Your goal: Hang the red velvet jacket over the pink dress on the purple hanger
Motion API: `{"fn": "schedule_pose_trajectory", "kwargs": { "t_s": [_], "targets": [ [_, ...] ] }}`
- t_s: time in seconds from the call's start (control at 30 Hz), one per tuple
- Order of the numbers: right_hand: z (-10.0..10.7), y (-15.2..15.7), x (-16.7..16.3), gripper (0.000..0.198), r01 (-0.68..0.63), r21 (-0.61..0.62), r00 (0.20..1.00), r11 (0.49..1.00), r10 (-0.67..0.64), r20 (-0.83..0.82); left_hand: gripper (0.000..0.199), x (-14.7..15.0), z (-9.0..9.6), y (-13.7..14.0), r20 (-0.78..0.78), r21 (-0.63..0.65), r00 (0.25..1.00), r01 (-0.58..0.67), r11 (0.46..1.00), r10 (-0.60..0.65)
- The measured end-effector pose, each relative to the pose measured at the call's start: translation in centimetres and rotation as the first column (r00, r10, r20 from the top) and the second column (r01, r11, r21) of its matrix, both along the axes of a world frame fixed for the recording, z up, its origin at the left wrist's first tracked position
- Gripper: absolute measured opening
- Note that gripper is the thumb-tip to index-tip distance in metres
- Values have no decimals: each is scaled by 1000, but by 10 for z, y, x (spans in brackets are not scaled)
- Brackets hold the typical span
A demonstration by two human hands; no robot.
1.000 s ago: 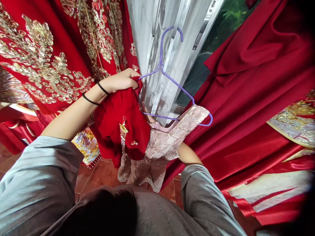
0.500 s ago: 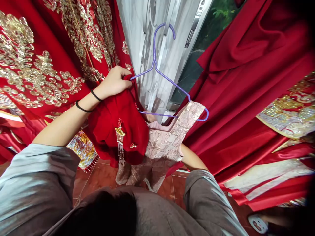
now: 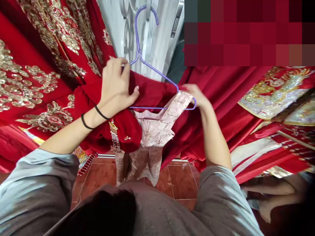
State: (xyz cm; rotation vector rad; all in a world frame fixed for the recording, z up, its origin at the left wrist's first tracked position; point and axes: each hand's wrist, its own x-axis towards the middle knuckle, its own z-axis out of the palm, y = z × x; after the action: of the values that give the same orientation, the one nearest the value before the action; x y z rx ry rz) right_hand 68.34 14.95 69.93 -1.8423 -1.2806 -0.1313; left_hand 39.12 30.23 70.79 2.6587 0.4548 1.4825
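Note:
A purple hanger [image 3: 154, 69] hangs by its hook on a bar of the white door. My left hand [image 3: 115, 83] is bent over its left arm, fingers curled and thumb pointing right. A red garment [image 3: 128, 131] with a beaded tassel lies over the left side and stretches behind the hanger toward the right. At the hanger's right end, my right hand [image 3: 197, 96] is closed on the red cloth, its fingertips partly hidden. A pale pink floral dress [image 3: 157, 127] hangs in front, one strap over the right arm of the hanger.
Red gowns with gold sequins [image 3: 36, 85] hang close on the left. More red garments [image 3: 221, 98] hang on the right. Behind is a white metal door [image 3: 162, 29]. Below lies a red tiled floor [image 3: 182, 182]. Another person's bare legs [image 3: 273, 196] show at lower right.
My right hand has come up from behind the pink dress to the hanger's right end. Red cloth now spans behind the hanger. My left thumb has moved away from the cloth.

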Motion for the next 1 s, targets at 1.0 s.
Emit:
{"fn": "schedule_pose_trajectory", "kwargs": {
  "t_s": [1.0],
  "targets": [
    [-34, -89, -159, 42, 561, -379, 754, 736, -266, 600, 24, 107, -60, -37, -406, -271, 883, 131, 954, -237]
  ]
}}
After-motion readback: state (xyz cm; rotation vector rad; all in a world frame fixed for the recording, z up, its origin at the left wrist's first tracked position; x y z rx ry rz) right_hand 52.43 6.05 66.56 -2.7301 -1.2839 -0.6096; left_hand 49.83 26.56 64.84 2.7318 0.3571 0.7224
